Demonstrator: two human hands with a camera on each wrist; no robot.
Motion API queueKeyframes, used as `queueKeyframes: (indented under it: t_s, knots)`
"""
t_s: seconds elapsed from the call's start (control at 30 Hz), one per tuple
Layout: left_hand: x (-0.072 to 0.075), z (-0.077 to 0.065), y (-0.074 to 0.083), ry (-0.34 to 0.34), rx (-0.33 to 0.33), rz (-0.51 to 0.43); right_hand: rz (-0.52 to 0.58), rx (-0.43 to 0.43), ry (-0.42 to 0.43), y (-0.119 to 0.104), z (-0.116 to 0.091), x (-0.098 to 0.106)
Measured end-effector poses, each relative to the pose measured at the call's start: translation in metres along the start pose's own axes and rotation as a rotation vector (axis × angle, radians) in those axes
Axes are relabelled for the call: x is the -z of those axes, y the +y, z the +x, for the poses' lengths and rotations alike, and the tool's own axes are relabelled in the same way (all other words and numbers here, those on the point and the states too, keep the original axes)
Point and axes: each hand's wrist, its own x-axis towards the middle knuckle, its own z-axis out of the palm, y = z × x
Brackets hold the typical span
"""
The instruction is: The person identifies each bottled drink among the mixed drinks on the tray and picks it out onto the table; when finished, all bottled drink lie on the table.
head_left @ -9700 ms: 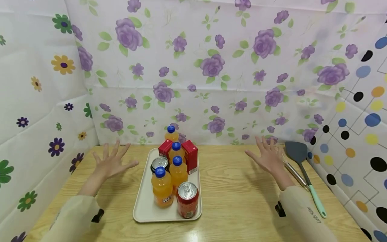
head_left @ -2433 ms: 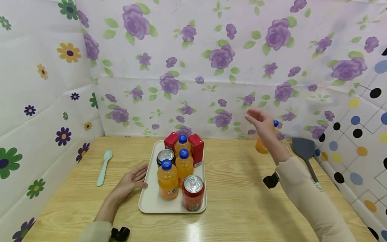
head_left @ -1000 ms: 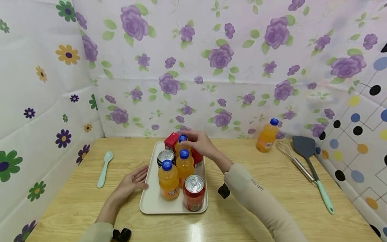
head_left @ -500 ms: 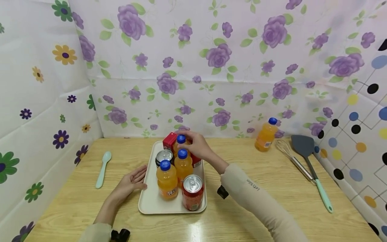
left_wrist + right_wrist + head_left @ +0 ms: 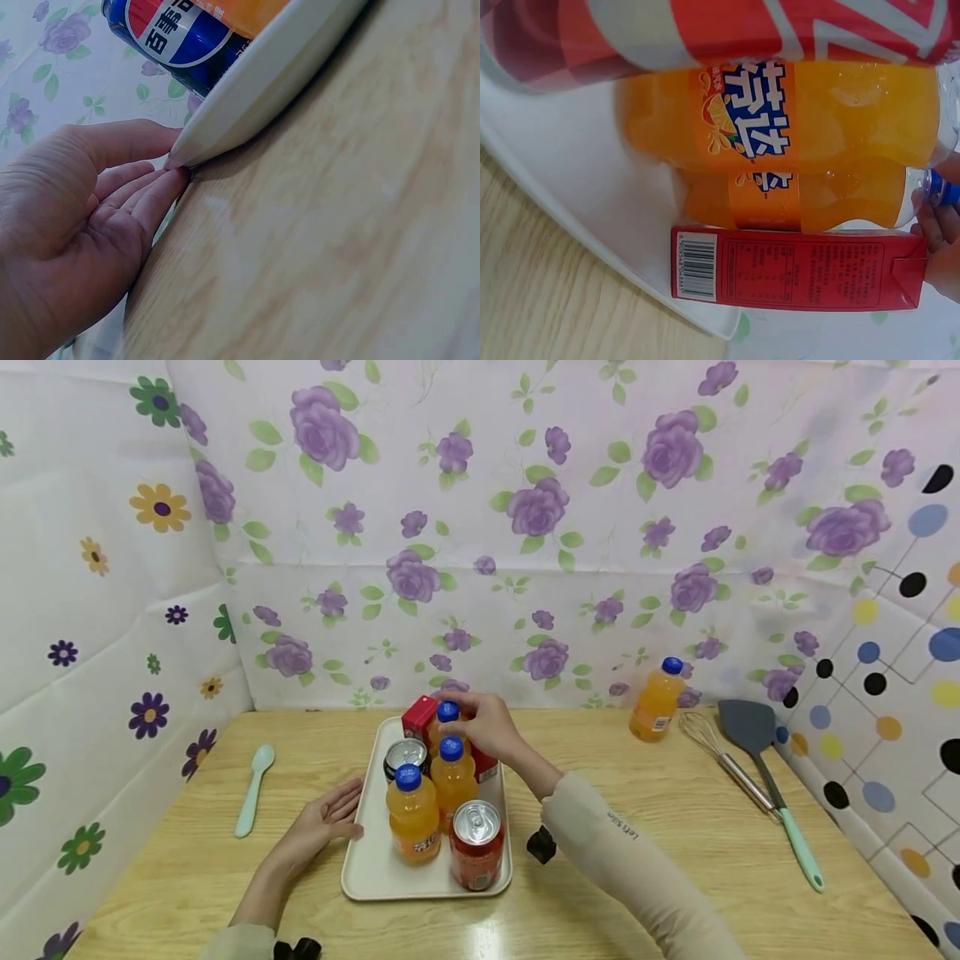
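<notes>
My right hand (image 5: 491,727) pinches the blue cap and neck of the rearmost orange soda bottle (image 5: 447,713), which stands upright on the cream tray (image 5: 363,877). In the right wrist view, my fingertips (image 5: 930,225) meet that bottle's neck beside a red carton (image 5: 802,270). My left hand (image 5: 322,822) touches the tray's left rim, fingers extended and thumb against the edge; the left wrist view shows the fingertips at its outer wall. Two more orange soda bottles, a middle one (image 5: 454,777) and a front one (image 5: 414,818), share the tray.
Also on the tray are a red can (image 5: 477,852), a dark-looking can (image 5: 406,753) and another red carton (image 5: 417,717). An orange soda bottle (image 5: 654,706), whisk (image 5: 727,760) and spatula (image 5: 750,727) lie or stand at right. A pale green spoon (image 5: 255,789) lies left. Floral cloth (image 5: 525,568) walls the back.
One soda bottle went from the tray's back to the table's right. My right hand then came back to the rearmost bottle and took its neck. My left hand has stayed at the tray rim.
</notes>
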Motion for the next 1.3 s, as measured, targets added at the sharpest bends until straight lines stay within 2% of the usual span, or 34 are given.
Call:
queueKeyframes:
  t_s: [0.47,0.6,0.97,1.3]
  knots:
    - [-0.003,0.0,0.0,-0.011,0.001,-0.014,0.067,-0.029,0.077,0.001,-0.004,-0.001]
    - [-0.003,-0.001,0.0,-0.011,0.003,-0.016,0.109,-0.01,0.092,-0.004,-0.004,0.002]
    - [-0.001,-0.001,0.003,-0.01,0.005,-0.015,0.147,0.083,0.121,-0.033,0.003,0.018]
    - [-0.002,-0.002,0.004,-0.008,0.0,-0.01,0.185,0.107,0.157,-0.063,0.003,0.035]
